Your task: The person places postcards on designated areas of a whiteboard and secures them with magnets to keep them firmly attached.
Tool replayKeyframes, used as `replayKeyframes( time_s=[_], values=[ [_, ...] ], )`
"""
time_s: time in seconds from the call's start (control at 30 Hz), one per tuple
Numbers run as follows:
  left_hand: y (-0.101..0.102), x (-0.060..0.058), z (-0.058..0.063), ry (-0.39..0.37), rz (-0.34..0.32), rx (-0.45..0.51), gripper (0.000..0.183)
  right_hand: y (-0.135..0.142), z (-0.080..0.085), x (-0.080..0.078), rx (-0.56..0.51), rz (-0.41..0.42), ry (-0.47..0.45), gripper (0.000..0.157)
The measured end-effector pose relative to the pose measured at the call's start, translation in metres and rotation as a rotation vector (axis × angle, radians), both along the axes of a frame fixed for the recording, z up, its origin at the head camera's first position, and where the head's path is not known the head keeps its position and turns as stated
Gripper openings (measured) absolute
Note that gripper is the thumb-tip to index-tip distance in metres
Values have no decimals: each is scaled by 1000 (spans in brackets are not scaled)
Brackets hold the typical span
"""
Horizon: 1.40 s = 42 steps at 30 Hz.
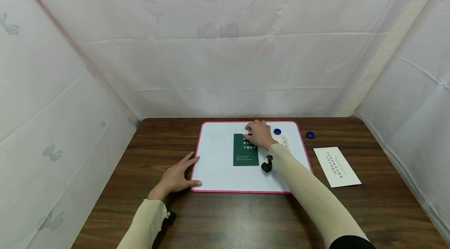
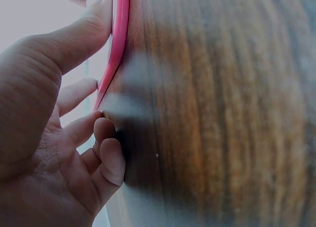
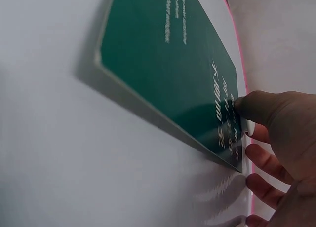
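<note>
Head view: green card (image 1: 246, 153) mid-board, under the right hand (image 1: 260, 134).
Its long axis runs near edge to far edge of the board (image 1: 214, 151), big print farthest; the pale card (image 1: 285, 140) by the right edge, beside a disc (image 1: 277, 131), looks done; the white card (image 1: 337, 167) and spare disc (image 1: 310, 134), right on the desk (image 1: 239, 221), look left to do. Left wrist: left hand (image 2: 49, 138) spread loosely at the rim (image 2: 119, 39), gripping nothing. Right wrist: thumb and curled forefinger nearly closed, apparently pinching the green card's top edge; a lower corner looks raised.

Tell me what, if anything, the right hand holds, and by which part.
The right hand seems to pinch the green card at its top edge.
</note>
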<state>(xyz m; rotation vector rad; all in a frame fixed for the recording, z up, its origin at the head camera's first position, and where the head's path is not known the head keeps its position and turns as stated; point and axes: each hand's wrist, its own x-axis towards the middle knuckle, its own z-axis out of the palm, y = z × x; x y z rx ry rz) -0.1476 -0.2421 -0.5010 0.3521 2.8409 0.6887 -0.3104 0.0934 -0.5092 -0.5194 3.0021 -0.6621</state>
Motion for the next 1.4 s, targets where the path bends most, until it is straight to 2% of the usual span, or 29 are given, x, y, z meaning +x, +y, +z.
replayKeyframes(
  time_s=[0.53,0.83,1.03,1.4],
  values=[
    [-5,-1,-4,-8,13,-1,94,-5,-11,0,-107,-50,-12,35],
    [-6,-4,-6,-13,18,-8,93,-7,-13,-2,-117,-69,-7,35],
    [-7,-5,-7,-11,18,-1,94,-9,-11,-1,-112,-76,-21,37],
    [-10,-7,-11,-3,22,-5,94,-12,-7,5,-147,-62,14,39]
  ],
)
